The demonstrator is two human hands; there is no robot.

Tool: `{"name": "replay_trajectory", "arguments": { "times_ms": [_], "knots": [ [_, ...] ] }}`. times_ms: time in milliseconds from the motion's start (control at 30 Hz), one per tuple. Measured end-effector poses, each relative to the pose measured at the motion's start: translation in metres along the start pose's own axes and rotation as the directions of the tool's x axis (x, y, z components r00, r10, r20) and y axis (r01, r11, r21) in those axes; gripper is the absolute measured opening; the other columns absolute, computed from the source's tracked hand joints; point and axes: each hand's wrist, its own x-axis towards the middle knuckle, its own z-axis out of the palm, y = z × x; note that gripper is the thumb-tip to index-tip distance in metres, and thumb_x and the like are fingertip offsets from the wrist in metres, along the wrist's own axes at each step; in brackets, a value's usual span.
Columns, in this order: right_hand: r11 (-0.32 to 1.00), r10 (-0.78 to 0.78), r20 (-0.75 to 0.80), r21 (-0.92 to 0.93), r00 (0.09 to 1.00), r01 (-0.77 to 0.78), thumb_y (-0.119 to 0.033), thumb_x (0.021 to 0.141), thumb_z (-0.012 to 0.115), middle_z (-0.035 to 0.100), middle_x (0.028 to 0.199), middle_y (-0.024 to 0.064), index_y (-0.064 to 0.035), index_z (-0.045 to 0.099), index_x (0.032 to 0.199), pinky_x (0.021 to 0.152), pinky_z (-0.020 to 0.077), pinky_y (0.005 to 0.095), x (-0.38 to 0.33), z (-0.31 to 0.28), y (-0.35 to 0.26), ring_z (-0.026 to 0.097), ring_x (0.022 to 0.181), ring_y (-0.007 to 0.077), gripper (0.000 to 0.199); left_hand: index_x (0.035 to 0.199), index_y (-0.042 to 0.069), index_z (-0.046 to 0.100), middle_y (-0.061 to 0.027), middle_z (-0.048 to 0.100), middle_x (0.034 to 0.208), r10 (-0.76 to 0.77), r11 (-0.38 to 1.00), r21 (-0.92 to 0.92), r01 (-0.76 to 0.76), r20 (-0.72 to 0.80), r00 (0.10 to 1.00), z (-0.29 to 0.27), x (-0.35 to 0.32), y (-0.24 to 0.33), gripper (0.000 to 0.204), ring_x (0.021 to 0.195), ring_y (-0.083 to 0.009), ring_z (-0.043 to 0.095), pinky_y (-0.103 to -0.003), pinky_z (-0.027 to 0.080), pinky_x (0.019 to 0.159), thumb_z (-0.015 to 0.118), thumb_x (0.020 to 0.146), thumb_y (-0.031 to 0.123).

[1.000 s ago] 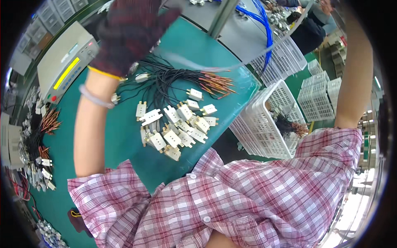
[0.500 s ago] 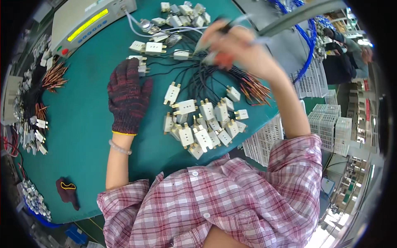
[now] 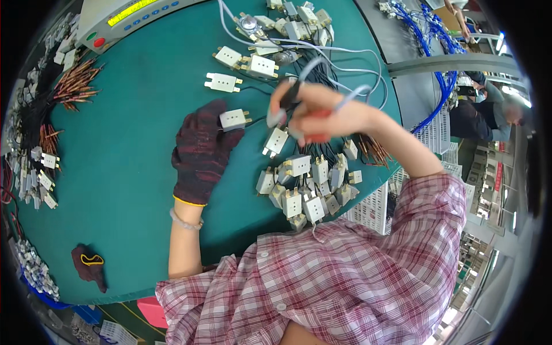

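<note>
Near the middle of the teal worktop point(image 3: 121, 172), my left hand point(image 3: 201, 150) in its dark red knitted glove lies flat, fingers loose, fingertips touching one small cream plastic connector block with metal prongs point(image 3: 234, 119). Just right of it my bare right hand point(image 3: 322, 115) is clenched around two probe leads with grey cables point(image 3: 345, 63), their tips pointing down toward another cream block point(image 3: 276, 141). Below that hand sits a heap of cream connector blocks on black wires point(image 3: 305, 192), reaching the worktop's near edge, with bare copper wire ends point(image 3: 374, 150) fanned out toward the right edge. More cream blocks point(image 3: 253, 64) lie toward the far edge, beside a grey test instrument with a yellow strip point(image 3: 121, 17) at the far left corner. Along the left edge lie bundles of black wires with copper ends point(image 3: 72, 89). A spare dark red glove point(image 3: 87, 264) rests by the near left corner. Past the right edge stands a white plastic mesh basket point(image 3: 371, 210); I cannot tell what it holds.
</note>
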Motion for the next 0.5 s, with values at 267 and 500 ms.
{"name": "replay_trajectory", "arguments": {
  "times_ms": [267,500],
  "knots": [
    [0.882,-0.470,0.048,0.024,0.881,0.470,0.001,0.076,0.048,0.054,0.094,0.0045,-0.0039,0.053,0.112,0.064,0.0416,0.0201,0.058,-0.033,0.005,0.051,0.073,0.0066,0.036,0.124,0.004,0.047,-0.0092,0.057,0.115,-0.391,-0.166,-0.961,0.222,0.270,0.880,0.017,0.000,0.027,0.039,0.102,-0.0195,0.056,-0.033,0.047,0.089,0.058,0.087,0.007],
    [0.942,-0.298,0.201,0.220,0.933,0.253,0.002,0.077,0.046,0.055,0.097,0.0057,-0.0010,0.050,0.113,0.067,0.0432,0.0210,0.059,-0.031,0.018,0.055,0.083,0.0089,0.036,0.131,0.002,0.041,-0.0123,0.055,0.120,-0.359,-0.463,-0.865,0.193,0.382,0.852,0.031,-0.007,0.030,0.044,0.104,-0.0217,0.057,-0.034,0.047,0.090,0.054,0.092,0.019]
  ]
}}
